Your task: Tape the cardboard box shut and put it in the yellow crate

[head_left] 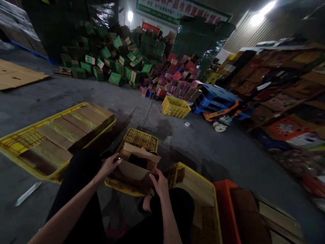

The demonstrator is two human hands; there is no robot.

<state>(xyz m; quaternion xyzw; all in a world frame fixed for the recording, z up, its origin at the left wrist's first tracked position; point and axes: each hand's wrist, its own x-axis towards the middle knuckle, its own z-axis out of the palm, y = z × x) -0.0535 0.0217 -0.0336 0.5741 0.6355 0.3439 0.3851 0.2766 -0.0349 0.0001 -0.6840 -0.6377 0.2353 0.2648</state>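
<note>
An open cardboard box [134,172] sits between my hands, its long flaps up and its inside dark. My left hand [109,167] grips the box's left end, thumb along the upper edge. At the near right corner, my right hand [160,182] is closed on the cardboard. Beneath the box is a yellow plastic crate [141,136] with a lattice surface. Behind the far flap a small orange and black object [144,148] partly shows; its kind is hidden.
On my left, a long yellow crate [43,126] holds several taped cartons. A yellow crate [215,200] and an orange crate [226,184] with cardboard stand at my right. Further off are another yellow crate [176,107], a pallet jack [220,113] and heaped green boxes [115,78].
</note>
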